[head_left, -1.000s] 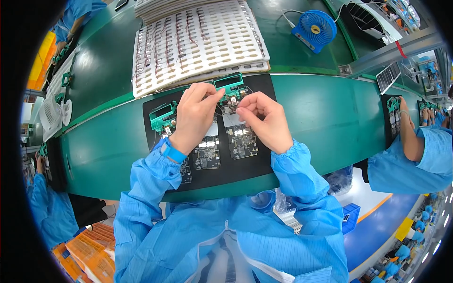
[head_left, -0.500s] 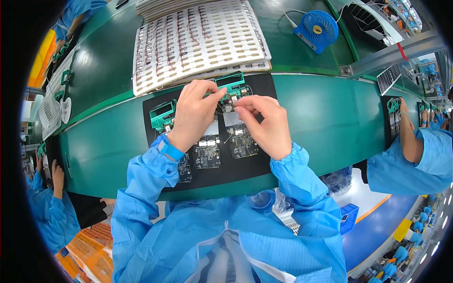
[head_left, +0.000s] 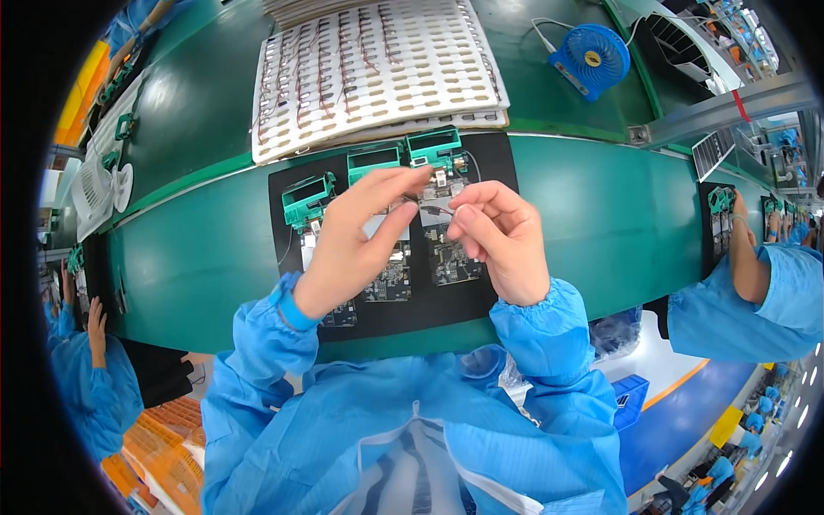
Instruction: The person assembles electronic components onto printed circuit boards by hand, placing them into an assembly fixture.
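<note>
Three circuit boards, each with a green plastic frame at its far end, lie on a black mat (head_left: 498, 163). Over the right-hand circuit board (head_left: 453, 262), my right hand (head_left: 506, 236) pinches a thin dark cable (head_left: 439, 211) between thumb and forefinger. The right green frame (head_left: 435, 144) sits just beyond. My left hand (head_left: 356, 227) hovers above the middle circuit board (head_left: 390, 287) and covers much of it. Its thumb and forefinger are apart near the cable's end, with nothing visibly held. The left circuit board (head_left: 341, 315) is partly hidden under my left wrist.
Beyond the mat stands a stack of white trays (head_left: 403, 94) with rows of slots, some holding small wired parts. A blue fan (head_left: 592, 60) is at the far right, a white fan (head_left: 99, 202) at the left. Co-workers sit on both sides of the green bench (head_left: 601, 215).
Both hands have drawn a little nearer to me. My left thumb and forefinger have parted from a pinch. The dark cable now shows at my right fingertips, and the whole view has shifted slightly.
</note>
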Tool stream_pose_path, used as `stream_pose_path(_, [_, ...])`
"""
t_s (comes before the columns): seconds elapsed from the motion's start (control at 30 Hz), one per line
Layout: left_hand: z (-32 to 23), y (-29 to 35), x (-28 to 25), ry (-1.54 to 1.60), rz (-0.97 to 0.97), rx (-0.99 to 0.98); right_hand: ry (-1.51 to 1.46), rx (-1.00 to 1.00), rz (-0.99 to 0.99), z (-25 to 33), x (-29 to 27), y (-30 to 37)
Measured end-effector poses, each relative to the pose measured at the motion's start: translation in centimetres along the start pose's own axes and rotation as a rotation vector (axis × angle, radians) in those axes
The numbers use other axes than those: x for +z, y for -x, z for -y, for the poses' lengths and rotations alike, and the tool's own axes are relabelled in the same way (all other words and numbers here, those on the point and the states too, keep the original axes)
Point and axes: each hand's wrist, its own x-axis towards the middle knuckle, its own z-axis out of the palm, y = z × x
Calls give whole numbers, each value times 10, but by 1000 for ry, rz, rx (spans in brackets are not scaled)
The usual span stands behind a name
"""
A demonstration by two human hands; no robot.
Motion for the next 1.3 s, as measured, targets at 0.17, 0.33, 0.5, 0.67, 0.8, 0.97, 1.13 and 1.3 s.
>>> stream_pose_path(0.17, [-10,26,-11,462,42,-276,-5,70,98,-11,10,0])
stream_pose_path(0.33, [8,57,-31,1085,91,-564,9,127,317,-19,18,-3])
stream_pose_path(0.5, [7,78,-45,1234,301,-760,110,197,723,-13,13,-7])
stream_pose_path(0.67, [-4,68,-61,782,373,-682,450,74,866,2,21,-12])
stream_pose_path(0.8, [-7,55,-70,444,286,-550,771,-185,690,0,32,-10])
stream_pose_path(0.97, [5,56,-78,821,171,-677,781,-502,392,-10,41,-11])
stream_pose_path(1.13, [3,55,-63,502,17,-507,769,-626,358,-17,39,-9])
stream_pose_path(1.3, [18,38,-59,22,-91,-133,850,-552,390,-29,45,-12])
